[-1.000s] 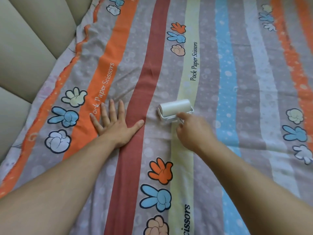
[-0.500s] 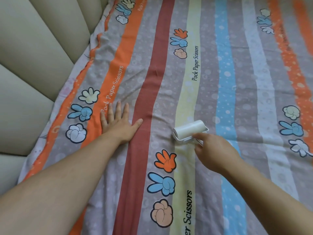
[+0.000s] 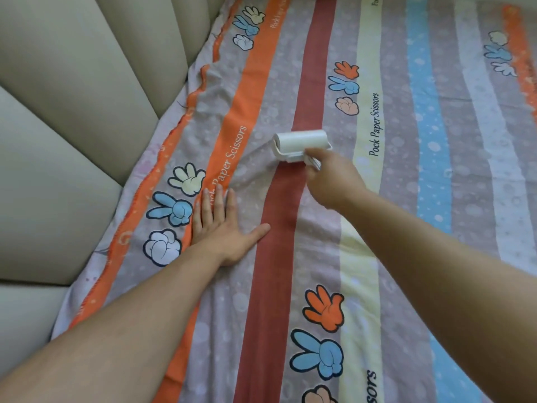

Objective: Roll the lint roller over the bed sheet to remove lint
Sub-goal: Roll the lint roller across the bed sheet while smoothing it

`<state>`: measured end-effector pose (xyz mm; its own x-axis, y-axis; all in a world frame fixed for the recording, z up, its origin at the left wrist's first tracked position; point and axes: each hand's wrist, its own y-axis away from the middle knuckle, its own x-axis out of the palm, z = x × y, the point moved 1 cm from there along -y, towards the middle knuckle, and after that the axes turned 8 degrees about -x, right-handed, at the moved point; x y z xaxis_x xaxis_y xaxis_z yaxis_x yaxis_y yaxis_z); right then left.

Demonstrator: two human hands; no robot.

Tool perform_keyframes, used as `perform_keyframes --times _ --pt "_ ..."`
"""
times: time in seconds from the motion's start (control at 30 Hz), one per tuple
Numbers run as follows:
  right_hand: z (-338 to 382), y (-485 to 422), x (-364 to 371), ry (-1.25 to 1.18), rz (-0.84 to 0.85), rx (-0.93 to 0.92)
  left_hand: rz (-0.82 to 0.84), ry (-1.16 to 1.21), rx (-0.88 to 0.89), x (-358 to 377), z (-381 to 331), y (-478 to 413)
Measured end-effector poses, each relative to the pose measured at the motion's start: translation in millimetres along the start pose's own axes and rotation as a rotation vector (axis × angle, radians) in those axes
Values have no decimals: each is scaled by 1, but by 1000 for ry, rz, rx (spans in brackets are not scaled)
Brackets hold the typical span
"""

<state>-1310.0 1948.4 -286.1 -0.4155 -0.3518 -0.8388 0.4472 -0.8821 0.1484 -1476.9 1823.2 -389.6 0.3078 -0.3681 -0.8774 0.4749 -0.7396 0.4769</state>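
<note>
Lint roller (image 3: 300, 142) sits drum-down across the dark red stripe (image 3: 270, 257) of the bed sheet (image 3: 406, 199), at about 1 o'clock from the left hand (image 3: 223, 228). The right hand (image 3: 331, 181) grips its handle from 5 o'clock, probably to keep the drum pressed flat. Left hand lies spread, palm down, fingers straight, apparently pinning cloth taut. Half a second back the roller was on the pale yellow stripe (image 3: 360, 257); it has shifted toward 10 o'clock, left hand unmoved.

Matt woven bed sheet (image 3: 406, 199); white plastic lint roller (image 3: 300, 141); smooth padded headboard (image 3: 72, 112).
</note>
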Motion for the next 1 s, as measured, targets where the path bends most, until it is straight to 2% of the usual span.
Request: perform_keyframes --times 0.1,0.23,0.47,1.0 --pt "6 -36 14 51 26 40 7 -1 10 4 1 -4" --pt "2 -34 23 139 114 74 11 -3 7 7 1 -5" --pt "-30 26 26 187 131 22 44 -14 7 3 1 -5" --pt "-45 154 -1 342 361 68 -32 0 83 7 9 6"
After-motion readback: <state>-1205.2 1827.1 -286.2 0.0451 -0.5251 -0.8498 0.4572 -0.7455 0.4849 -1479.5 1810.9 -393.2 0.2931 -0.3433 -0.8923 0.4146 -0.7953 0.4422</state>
